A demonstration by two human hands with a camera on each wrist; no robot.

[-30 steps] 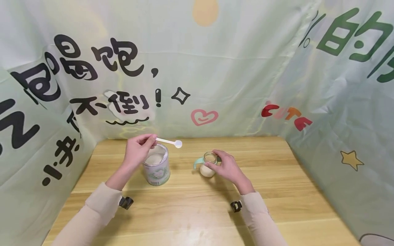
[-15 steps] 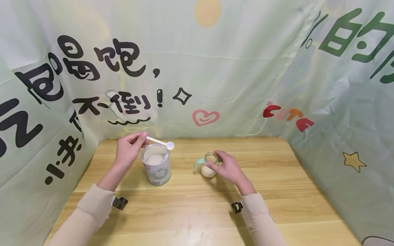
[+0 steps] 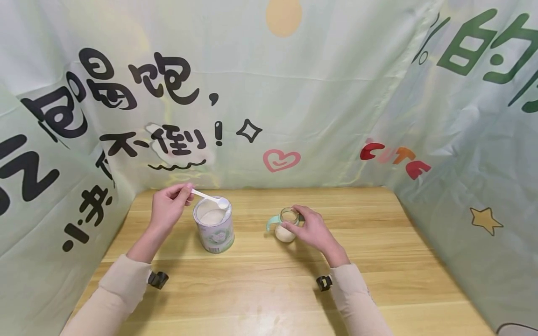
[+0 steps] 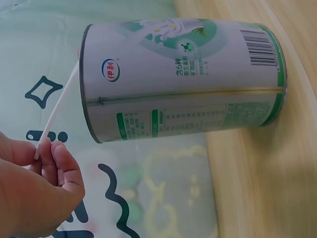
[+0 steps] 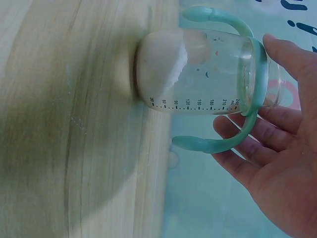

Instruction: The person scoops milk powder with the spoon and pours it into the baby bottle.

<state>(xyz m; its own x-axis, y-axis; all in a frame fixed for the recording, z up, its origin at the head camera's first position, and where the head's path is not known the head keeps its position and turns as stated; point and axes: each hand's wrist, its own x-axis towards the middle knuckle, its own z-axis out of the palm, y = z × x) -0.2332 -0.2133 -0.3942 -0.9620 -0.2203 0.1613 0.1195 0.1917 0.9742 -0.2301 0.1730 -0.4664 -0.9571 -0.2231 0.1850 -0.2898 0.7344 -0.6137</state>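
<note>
My left hand (image 3: 167,207) pinches the end of a white scoop (image 3: 206,196), whose small round bowl is over the mouth of a milk powder can (image 3: 216,236). Pale powder fills part of the can, which stands upright on the table. In the left wrist view the scoop's handle (image 4: 55,111) slants past the can's rim and its bowl is hidden. My right hand (image 3: 312,228) holds a clear baby bottle (image 3: 286,232) by its neck and green handle ring. White powder (image 5: 161,64) lies in the bottom of the open-topped bottle (image 5: 218,69), near the lowest marks of its scale.
The wooden table (image 3: 260,280) carries both the can and the bottle, with a gap between them. Printed cloth (image 3: 328,102) closes off the back and both sides. Some white specks (image 5: 77,126) lie on the wood near the bottle.
My left hand has moved left and the scoop's bowl has come from right of the can to over its mouth, lower. My right hand and the bottle have stayed in place.
</note>
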